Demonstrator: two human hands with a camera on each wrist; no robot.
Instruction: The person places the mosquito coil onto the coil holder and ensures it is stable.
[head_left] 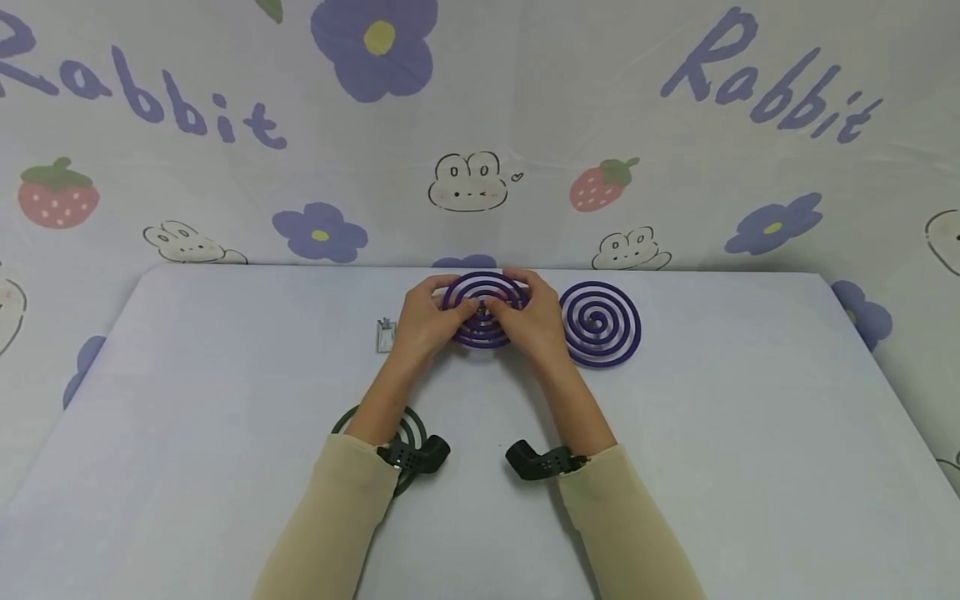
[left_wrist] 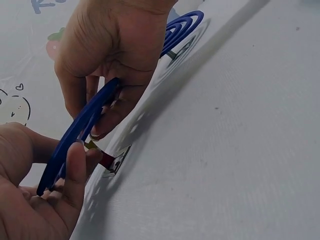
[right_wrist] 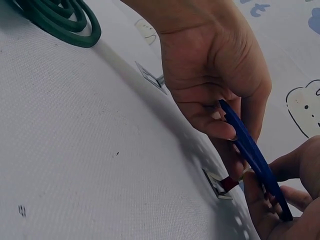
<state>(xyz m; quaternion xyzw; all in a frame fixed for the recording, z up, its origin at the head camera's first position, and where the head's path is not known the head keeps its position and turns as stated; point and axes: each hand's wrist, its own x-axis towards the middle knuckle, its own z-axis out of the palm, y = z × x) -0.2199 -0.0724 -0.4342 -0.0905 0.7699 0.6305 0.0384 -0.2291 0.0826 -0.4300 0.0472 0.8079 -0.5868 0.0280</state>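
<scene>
Both hands hold a purple-blue mosquito coil (head_left: 483, 274) by its sides, with the thumbs on its spiral near the middle. My left hand (head_left: 427, 321) grips its left edge and my right hand (head_left: 538, 321) its right edge. From the left wrist the coil (left_wrist: 75, 132) looks tilted, above a small metal stand (left_wrist: 120, 161) on the table. A red and yellow piece (left_wrist: 106, 160) rises from that stand toward the coil's centre, and fingers hide where they meet. The same stand (right_wrist: 216, 187) shows under the fingers in the right wrist view.
A second purple coil (head_left: 619, 356) sits raised on its stand, right of my right hand. Another small metal stand (head_left: 386, 336) lies left of my left hand. Partly under my left forearm is a green coil (head_left: 422, 432). A patterned cloth (head_left: 525, 125) hangs behind the white table (head_left: 750, 417).
</scene>
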